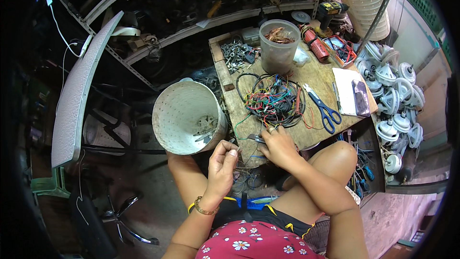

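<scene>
**Wire tangle just beyond the right hand**

Rounded tangle of multicoloured plastic-coated wires [275, 100] on the worn wooden board [314, 73], no clear long axis. Of 2 hands, I see the right hand [278, 147] nearer, gripping a small grey blade-like metal tool [256, 138] lying leftward. Left hand [223, 162] pinched narrow; can't tell on what.

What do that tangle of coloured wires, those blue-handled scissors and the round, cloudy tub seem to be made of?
Tangle of coloured wires: probably plastic-sheathed, judging by the bright, varied coverings; the cores can't be told.
Blue-handled scissors: likely metal blades, pale and thin; the smooth handles look like plastic.
Round, cloudy tub: seemingly matte plastic, as its wall looks milky and half see-through.
</scene>
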The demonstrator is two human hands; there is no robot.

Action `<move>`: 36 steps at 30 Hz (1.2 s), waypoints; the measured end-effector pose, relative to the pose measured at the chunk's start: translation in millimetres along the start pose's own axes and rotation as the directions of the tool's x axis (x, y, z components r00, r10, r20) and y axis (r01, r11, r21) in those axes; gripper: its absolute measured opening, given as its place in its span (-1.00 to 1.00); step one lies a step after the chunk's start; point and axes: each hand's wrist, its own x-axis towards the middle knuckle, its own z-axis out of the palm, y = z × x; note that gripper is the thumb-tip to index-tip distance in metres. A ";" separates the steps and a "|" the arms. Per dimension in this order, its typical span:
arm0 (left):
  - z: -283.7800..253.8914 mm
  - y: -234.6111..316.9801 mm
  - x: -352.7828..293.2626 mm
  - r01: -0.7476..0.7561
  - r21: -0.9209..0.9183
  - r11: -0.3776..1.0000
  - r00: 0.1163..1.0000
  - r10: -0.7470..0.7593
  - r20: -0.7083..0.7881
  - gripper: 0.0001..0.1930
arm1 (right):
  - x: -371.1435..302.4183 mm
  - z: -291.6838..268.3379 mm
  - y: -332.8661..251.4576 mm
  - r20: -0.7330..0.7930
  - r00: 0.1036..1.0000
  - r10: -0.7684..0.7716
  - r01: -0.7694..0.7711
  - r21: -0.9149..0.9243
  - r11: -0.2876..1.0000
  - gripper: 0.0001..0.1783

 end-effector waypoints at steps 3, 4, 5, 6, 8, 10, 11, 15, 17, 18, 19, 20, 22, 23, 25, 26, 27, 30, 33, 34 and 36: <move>-1.4 3.9 -5.1 -0.016 0.018 1.000 1.000 0.016 0.007 -0.89 | -2.8 23.4 4.4 0.005 1.000 0.017 -0.016 -0.166 0.986 -0.63; -1.5 4.0 -6.4 -0.022 0.022 1.000 1.000 0.022 0.004 -0.89 | -2.5 28.5 5.4 0.013 1.000 0.012 -0.010 -0.195 0.981 -0.63; -1.3 4.3 -8.0 -0.032 0.025 0.999 0.999 0.032 -0.001 -0.88 | -1.1 31.6 5.7 0.020 1.000 0.003 0.002 -0.226 0.974 -0.63; -1.6 4.5 -9.5 -0.042 0.029 0.999 0.999 0.042 -0.007 -0.87 | 0.1 34.6 7.2 0.025 1.000 -0.004 0.010 -0.244 0.970 -0.62; -7.5 4.7 -12.5 -0.013 -0.026 1.000 1.000 0.014 0.014 -0.86 | 3.0 37.4 11.0 0.037 0.999 -0.019 0.028 -0.280 0.960 -0.62; -9.0 7.6 -13.9 -0.003 -0.084 0.996 1.000 0.003 0.001 -0.86 | 5.0 35.7 15.2 -0.034 0.999 0.007 -0.013 -0.174 0.985 -0.69; -6.7 10.2 -15.0 -0.007 -0.114 0.993 1.000 0.004 -0.028 -0.85 | 8.2 29.7 13.0 -0.065 0.998 0.020 -0.027 -0.117 0.993 -0.73; -11.8 9.2 -17.1 -0.007 -0.245 0.969 0.999 -0.005 -0.048 -0.88 | 12.4 -2.2 3.1 -0.125 0.984 0.125 -0.073 0.355 0.932 -0.67; -12.3 5.8 -16.9 -0.028 -0.311 0.950 0.998 0.011 -0.055 -0.88 | 6.9 -24.5 -25.5 -0.157 0.985 0.077 0.028 0.573 0.819 -0.62; -11.1 4.1 -16.4 -0.034 -0.343 0.939 0.998 0.016 -0.054 -0.89 | 1.8 -36.1 -43.0 -0.191 0.981 0.034 0.101 0.652 0.752 -0.59; -8.5 2.8 -15.6 -0.051 -0.347 0.936 0.997 0.027 -0.072 -0.90 | -3.3 -44.1 -54.7 -0.230 0.973 -0.004 0.174 0.722 0.670 -0.57; -5.4 2.6 -15.1 -0.068 -0.346 0.936 0.995 0.038 -0.091 -0.90 | -7.8 -48.1 -61.2 -0.193 0.981 -0.032 0.169 0.752 0.637 -0.56; 1.1 2.5 -14.4 -0.108 -0.333 0.937 0.989 0.067 -0.130 -0.92 | -14.2 -54.6 -68.7 -0.123 0.988 -0.093 0.155 0.808 0.569 -0.53; 4.0 3.5 -14.2 -0.128 -0.316 0.940 0.986 0.085 -0.146 -0.92 | -14.9 -60.2 -71.1 -0.098 0.990 -0.106 0.142 0.793 0.592 -0.55; 9.4 5.6 -12.8 -0.187 -0.278 0.942 0.974 0.142 -0.175 -0.93 | -14.2 -68.1 -73.4 -0.046 0.991 -0.129 0.118 0.761 0.638 -0.57; 12.0 6.7 -11.8 -0.225 -0.256 0.940 0.966 0.180 -0.188 -0.92 | -14.1 -66.5 -74.1 -0.093 0.986 -0.136 0.159 0.757 0.634 -0.60; 13.4 7.0 -10.8 -0.263 -0.234 0.936 0.955 0.218 -0.200 -0.92 | -14.0 -67.1 -73.7 -0.083 0.984 -0.155 0.164 0.751 0.639 -0.59; 12.9 1.2 -8.3 -0.287 -0.227 0.931 0.950 0.245 -0.194 -0.92 | -14.0 -68.5 -72.5 -0.067 0.979 -0.190 0.177 0.739 0.650 -0.60; 15.9 -0.6 -6.8 -0.266 -0.254 0.930 0.958 0.224 -0.182 -0.92 | -13.8 -65.4 -70.4 -0.088 0.981 -0.172 0.180 0.743 0.645 -0.64; 17.0 -1.3 -6.1 -0.264 -0.258 0.929 0.959 0.223 -0.176 -0.92 | -14.0 -63.2 -69.1 -0.095 0.982 -0.162 0.178 0.749 0.638 -0.65; 18.3 -1.6 -5.2 -0.265 -0.265 0.927 0.960 0.227 -0.164 -0.92 | -13.8 -61.6 -68.4 -0.118 0.981 -0.154 0.190 0.749 0.634 -0.65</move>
